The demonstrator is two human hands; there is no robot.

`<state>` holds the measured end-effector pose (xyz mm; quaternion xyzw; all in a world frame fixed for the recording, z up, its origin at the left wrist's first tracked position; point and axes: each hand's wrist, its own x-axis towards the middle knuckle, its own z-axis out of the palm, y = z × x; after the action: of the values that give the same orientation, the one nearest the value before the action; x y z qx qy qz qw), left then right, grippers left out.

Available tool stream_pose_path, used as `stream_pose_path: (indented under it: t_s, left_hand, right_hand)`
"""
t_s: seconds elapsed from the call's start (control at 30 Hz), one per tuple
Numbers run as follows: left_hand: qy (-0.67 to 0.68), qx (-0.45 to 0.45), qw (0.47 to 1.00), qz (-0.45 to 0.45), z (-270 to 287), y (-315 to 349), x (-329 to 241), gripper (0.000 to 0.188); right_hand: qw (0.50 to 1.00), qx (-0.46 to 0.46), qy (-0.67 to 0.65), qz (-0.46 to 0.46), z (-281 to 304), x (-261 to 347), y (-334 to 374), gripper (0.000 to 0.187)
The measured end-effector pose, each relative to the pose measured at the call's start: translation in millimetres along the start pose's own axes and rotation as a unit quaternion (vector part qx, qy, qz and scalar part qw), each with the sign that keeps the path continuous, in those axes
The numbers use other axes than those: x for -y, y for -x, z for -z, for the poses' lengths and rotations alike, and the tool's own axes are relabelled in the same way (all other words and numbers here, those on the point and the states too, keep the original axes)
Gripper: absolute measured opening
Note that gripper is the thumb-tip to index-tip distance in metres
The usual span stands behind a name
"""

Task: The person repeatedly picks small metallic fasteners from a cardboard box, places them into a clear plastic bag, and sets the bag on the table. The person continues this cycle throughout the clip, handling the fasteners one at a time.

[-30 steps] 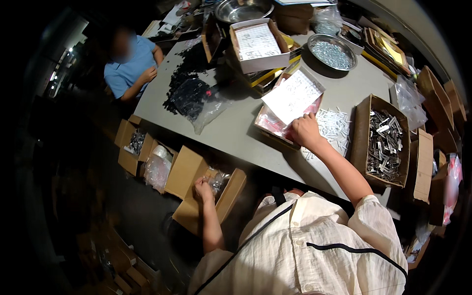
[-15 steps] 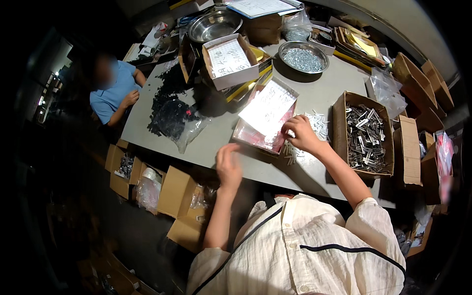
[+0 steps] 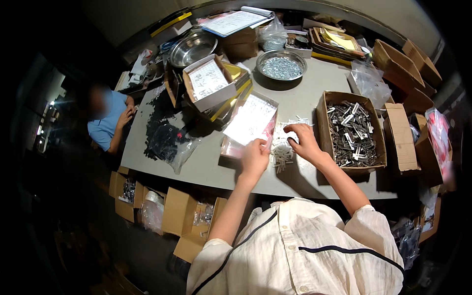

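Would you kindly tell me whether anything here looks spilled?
Small black pieces are strewn on the left of the grey tabletop, and thin white sticks lie loose near the right hand; both look possibly spilled, being uncontained.

Worn loose, a crinkled cream shirt (image 3: 339, 275) features short sleeves (image 3: 372, 227), small pale buttons (image 3: 291, 247) down its front placket (image 3: 284, 216), and narrow black trim (image 3: 324, 250) in one diagonal line and one gentle curve; both hands (image 3: 255, 158) are bare.
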<state>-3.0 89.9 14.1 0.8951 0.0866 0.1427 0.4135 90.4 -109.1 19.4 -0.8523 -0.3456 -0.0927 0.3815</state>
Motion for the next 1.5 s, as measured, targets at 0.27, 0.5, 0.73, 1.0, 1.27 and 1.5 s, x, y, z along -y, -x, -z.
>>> stream_pose_path:
  t_s: [0.27, 0.5, 0.73, 1.0, 1.27, 1.5]
  left_hand:
    - [-0.025, -0.148, 0.985, -0.086, 30, -13, 8, 0.014]
    - [-0.073, -0.172, 0.982, -0.02, 42, -32, 40, 0.03]
    - [0.328, 0.026, 0.942, 0.07, 36, 1, -48, 0.045]
    - [0.177, 0.042, 0.983, -0.023, 26, 13, -67, 0.022]
    - [0.199, 0.066, 0.975, 0.072, 17, 11, -74, 0.014]
    - [0.129, 0.074, 0.988, -0.037, 5, 13, -73, 0.019]
  right_hand:
    - [0.995, -0.015, -0.098, 0.019, 11, 6, -1, 0.046]
    - [0.985, -0.022, -0.17, -0.004, 15, 20, -10, 0.052]
    - [0.93, 0.138, -0.339, -0.001, 32, 44, -9, 0.057]
    - [0.856, 0.23, -0.425, -0.182, 31, 17, 14, 0.012]
    - [0.816, 0.272, -0.47, -0.198, 48, 6, 57, 0.014]
    - [0.973, 0.062, -0.222, -0.032, 76, 28, 53, 0.038]
